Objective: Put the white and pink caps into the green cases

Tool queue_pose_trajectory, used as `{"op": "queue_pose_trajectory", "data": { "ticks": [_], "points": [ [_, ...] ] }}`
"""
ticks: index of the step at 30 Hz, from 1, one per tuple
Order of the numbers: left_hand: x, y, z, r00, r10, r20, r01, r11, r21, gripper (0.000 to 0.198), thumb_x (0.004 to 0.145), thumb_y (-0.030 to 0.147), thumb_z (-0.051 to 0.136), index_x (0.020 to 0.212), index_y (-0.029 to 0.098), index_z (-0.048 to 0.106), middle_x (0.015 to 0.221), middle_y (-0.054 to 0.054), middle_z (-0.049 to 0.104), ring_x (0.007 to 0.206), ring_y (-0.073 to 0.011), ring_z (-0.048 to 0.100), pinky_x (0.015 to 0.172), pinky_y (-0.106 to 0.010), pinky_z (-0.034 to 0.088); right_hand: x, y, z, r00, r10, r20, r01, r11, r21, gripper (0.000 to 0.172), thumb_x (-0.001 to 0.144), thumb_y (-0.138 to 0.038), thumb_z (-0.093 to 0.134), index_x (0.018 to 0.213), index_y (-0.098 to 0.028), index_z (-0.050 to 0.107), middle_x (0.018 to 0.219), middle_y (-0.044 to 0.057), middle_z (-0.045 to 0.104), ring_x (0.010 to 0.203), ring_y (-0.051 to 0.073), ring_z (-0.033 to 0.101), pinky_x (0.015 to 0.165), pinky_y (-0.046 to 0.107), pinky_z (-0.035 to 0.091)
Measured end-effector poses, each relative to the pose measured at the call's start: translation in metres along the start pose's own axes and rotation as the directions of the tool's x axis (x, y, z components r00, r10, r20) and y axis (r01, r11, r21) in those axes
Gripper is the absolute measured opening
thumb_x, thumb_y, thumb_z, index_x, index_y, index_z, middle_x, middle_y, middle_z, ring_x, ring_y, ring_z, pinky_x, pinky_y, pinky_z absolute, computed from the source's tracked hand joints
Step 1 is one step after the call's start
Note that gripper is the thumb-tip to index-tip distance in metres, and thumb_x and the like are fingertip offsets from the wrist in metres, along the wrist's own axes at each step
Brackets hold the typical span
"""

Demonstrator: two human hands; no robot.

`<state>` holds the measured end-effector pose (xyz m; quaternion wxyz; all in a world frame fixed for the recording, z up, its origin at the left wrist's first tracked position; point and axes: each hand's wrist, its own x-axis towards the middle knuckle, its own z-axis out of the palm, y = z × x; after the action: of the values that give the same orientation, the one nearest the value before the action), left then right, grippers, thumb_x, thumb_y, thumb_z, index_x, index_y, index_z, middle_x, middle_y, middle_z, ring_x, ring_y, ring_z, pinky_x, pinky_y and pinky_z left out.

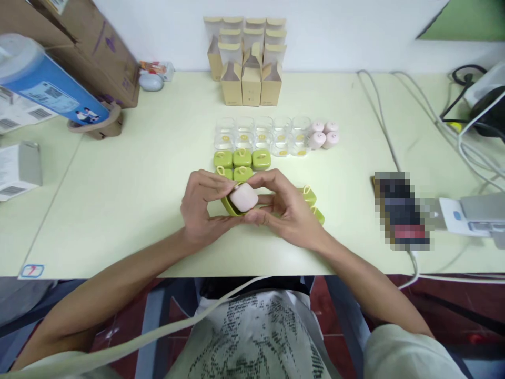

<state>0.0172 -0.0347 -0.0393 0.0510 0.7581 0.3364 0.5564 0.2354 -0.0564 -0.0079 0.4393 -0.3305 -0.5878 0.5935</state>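
Fingers (221,184) of the left hand (201,210) and those of the right hand (286,210) were closed from both sides around a small pink pod (243,197), which sat in an open green case (231,207) held just above the counter (118,200). Both hands were pinching, thumbs underneath and fingertips curled over the top; neither was open.

The pod looked light, smooth and rounded, likely hard plastic and a little slippery, so a grip on its flat sides seemed safer than on its domed face. The case looked stiff, with a thin hinged shell, best held by its edges.

Just beyond the fingers stood a cluster of closed green cases (242,158), each with a loop on top. Two more green cases (310,195) lay partly behind the right hand, cut off by it. Farther out was a row of clear plastic boxes (262,137), and to their right four more pink pods (323,134). Past these, against the wall, stood a stack of tan cartons (246,63) with open flaps.

Well to the right of the fingers lay a blurred dark object (400,210) that could not be made out, and grey cables (394,152). Well to the left were a brown cardboard box (98,47) and a blue-labelled cylinder (43,79). How the pod seated in the case was hidden by the fingers.
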Motion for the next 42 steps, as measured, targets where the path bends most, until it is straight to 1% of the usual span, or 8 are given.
{"op": "queue_pose_trajectory", "data": {
  "ticks": [4, 7, 10, 19, 23, 25, 32, 42],
  "points": [
    [0.007, -0.001, -0.001, 0.998, -0.003, 0.060, 0.007, 0.998, -0.061, 0.068, 0.082, 0.077, 0.091, 0.134, 0.040, 0.067, 0.117, -0.004, 0.067, 0.107, -0.0257, 0.073, 0.090, -0.048, 0.067, -0.002, -0.003, 0.001, 0.993, -0.115, -0.011, 0.111, 0.977, -0.181, 0.045, 0.097, -0.048, 0.088, 0.136, -0.031, 0.074, 0.135, 0.007, 0.078, 0.100, 0.020, 0.080, 0.089, 0.038, 0.072],
    [0.013, -0.002, -0.003, 0.983, 0.075, 0.169, -0.061, 0.994, -0.091, 0.057, 0.093, 0.068, 0.085, 0.140, 0.041, 0.071, 0.131, -0.006, 0.071, 0.122, -0.0276, 0.073, 0.103, -0.049, 0.066, -0.002, -0.005, -0.005, 0.967, -0.252, -0.030, 0.223, 0.902, -0.370, 0.036, 0.100, -0.041, 0.085, 0.135, -0.030, 0.079, 0.132, 0.006, 0.083, 0.093, 0.019, 0.080, 0.091, 0.040, 0.072],
    [0.015, -0.002, -0.004, 0.977, 0.101, 0.188, -0.080, 0.990, -0.113, 0.043, 0.103, 0.058, 0.078, 0.142, 0.041, 0.072, 0.129, -0.005, 0.077, 0.118, -0.0256, 0.077, 0.101, -0.047, 0.068, -0.003, -0.003, -0.010, 0.933, -0.359, -0.027, 0.302, 0.823, -0.482, 0.032, 0.103, -0.037, 0.082, 0.134, -0.032, 0.082, 0.140, 0.007, 0.081, 0.102, 0.022, 0.082, 0.096, 0.047, 0.073],
    [0.013, 0.008, -0.007, 0.985, -0.007, 0.173, 0.033, 0.989, -0.145, 0.037, 0.100, 0.048, 0.086, 0.133, 0.034, 0.076, 0.123, -0.006, 0.079, 0.112, -0.0231, 0.081, 0.098, -0.043, 0.073, -0.008, 0.005, -0.005, 0.806, -0.588, 0.070, 0.443, 0.521, -0.729, 0.048, 0.099, -0.016, 0.073, 0.145, -0.026, 0.079, 0.134, 0.011, 0.084, 0.111, 0.026, 0.086, 0.090, 0.044, 0.078],
    [0.018, 0.007, -0.005, 0.979, 0.064, 0.196, -0.024, 0.979, -0.201, 0.038, 0.100, 0.041, 0.086, 0.135, 0.030, 0.076, 0.121, -0.006, 0.079, 0.112, -0.0225, 0.081, 0.097, -0.040, 0.073, -0.007, 0.008, 0.000, 0.701, -0.710, 0.057, 0.429, 0.356, -0.830, 0.045, 0.094, -0.008, 0.072, 0.136, -0.022, 0.082, 0.122, 0.010, 0.088, 0.103, 0.023, 0.088, 0.087, 0.037, 0.078],
    [0.020, 0.006, -0.003, 0.976, 0.098, 0.197, -0.055, 0.975, -0.215, 0.039, 0.099, 0.039, 0.088, 0.135, 0.028, 0.076, 0.121, -0.007, 0.080, 0.113, -0.0228, 0.081, 0.098, -0.040, 0.072, -0.006, 0.008, 0.002, 0.674, -0.738, 0.030, 0.420, 0.349, -0.838, 0.040, 0.093, -0.007, 0.072, 0.130, -0.019, 0.083, 0.118, 0.010, 0.088, 0.100, 0.021, 0.088, 0.086, 0.034, 0.077],
    [0.020, 0.006, -0.004, 0.975, 0.072, 0.211, -0.023, 0.973, -0.228, 0.041, 0.098, 0.036, 0.089, 0.136, 0.030, 0.076, 0.122, -0.006, 0.079, 0.115, -0.0237, 0.081, 0.095, -0.040, 0.073, -0.008, 0.002, 0.004, 0.717, -0.696, -0.040, 0.386, 0.443, -0.809, 0.034, 0.092, -0.007, 0.072, 0.121, -0.020, 0.086, 0.115, 0.009, 0.089, 0.099, 0.021, 0.088, 0.087, 0.033, 0.076],
    [0.016, 0.011, 0.000, 0.983, 0.016, 0.184, 0.031, 0.967, -0.251, 0.037, 0.099, 0.039, 0.088, 0.132, 0.031, 0.076, 0.121, -0.006, 0.076, 0.112, -0.0235, 0.081, 0.089, -0.038, 0.075, -0.010, -0.001, 0.008, 0.701, -0.712, -0.050, 0.405, 0.455, -0.793, 0.030, 0.090, -0.004, 0.076, 0.116, -0.014, 0.084, 0.112, 0.016, 0.088, 0.099, 0.022, 0.087, 0.086, 0.033, 0.075]
  ]
}}
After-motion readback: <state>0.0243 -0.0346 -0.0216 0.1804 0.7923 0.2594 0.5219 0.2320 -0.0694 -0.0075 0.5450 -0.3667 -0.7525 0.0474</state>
